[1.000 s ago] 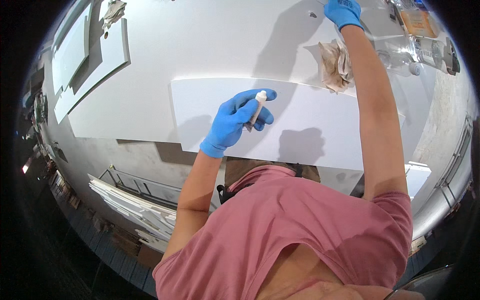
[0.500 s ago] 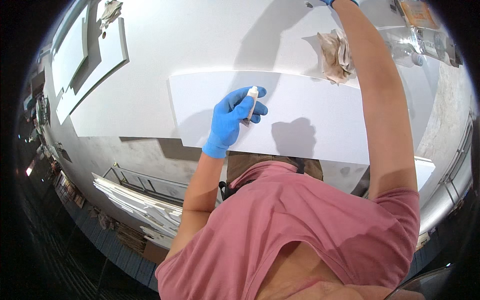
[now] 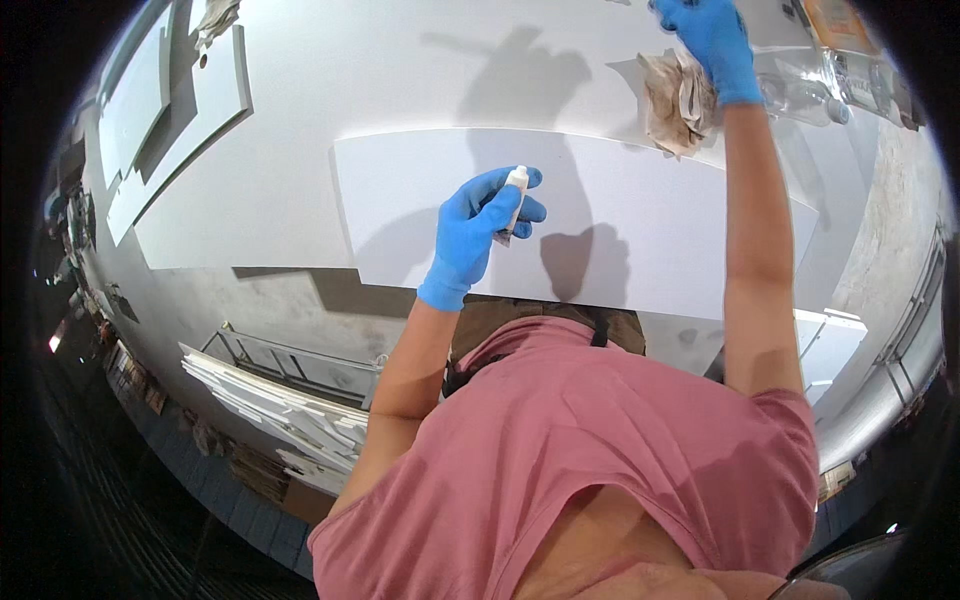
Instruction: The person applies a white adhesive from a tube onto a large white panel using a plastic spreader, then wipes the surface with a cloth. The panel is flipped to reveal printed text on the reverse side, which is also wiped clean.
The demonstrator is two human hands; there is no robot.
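My left hand point(image 3: 470, 235), in a blue glove, is closed around a small white tube point(image 3: 514, 200) with its narrow tip pointing up and away from me. It is held above a long white panel point(image 3: 640, 230) that lies across the table's near edge. Far to the right, my right hand point(image 3: 710, 45), also gloved in blue, reaches out over the table beside a crumpled brown cloth or paper point(image 3: 670, 105). Its fingers look curled, partly at the upper picture edge; what they hold is hard to see. A thin pointed shape shows in its shadow.
Clear plastic bottles point(image 3: 805, 103) lie at the far right near an orange-labelled container point(image 3: 838, 25). More white panels point(image 3: 205, 110) rest at the far left with another crumpled piece point(image 3: 217, 20). Below the table, a rack point(image 3: 280, 395) holds white strips.
My right hand has come back into view, drawn nearer from beyond the upper edge. My left hand, still holding the tube, has shifted slightly right.
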